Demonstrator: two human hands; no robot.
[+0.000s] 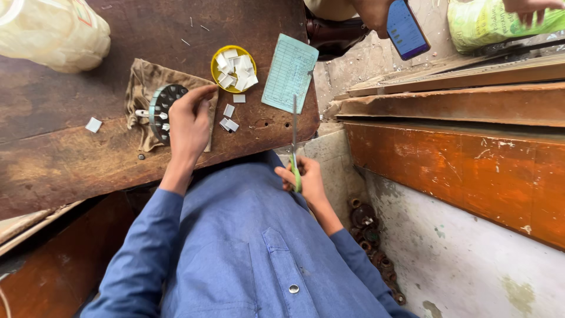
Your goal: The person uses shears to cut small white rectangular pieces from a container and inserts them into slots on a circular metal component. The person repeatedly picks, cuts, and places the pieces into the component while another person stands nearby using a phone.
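Note:
My left hand (189, 123) rests on a round dark metal disc with slots around its rim (162, 109), which lies on a brown cloth (144, 88) on the wooden table. My right hand (306, 179) grips green-handled scissors (295, 141) below the table's edge, blades pointing up toward a pale green printed card (289, 72). A yellow dish (233, 69) holds several small white paper pieces; a few more (229, 121) lie loose beside my left hand.
A worn wooden table (70, 159) fills the upper left, with a plastic bag (53, 32) at its corner. Another person's hand holds a phone (406, 28) at the top. Orange wooden planks (459, 153) run along the right; dark metal parts (371, 235) lie on the floor.

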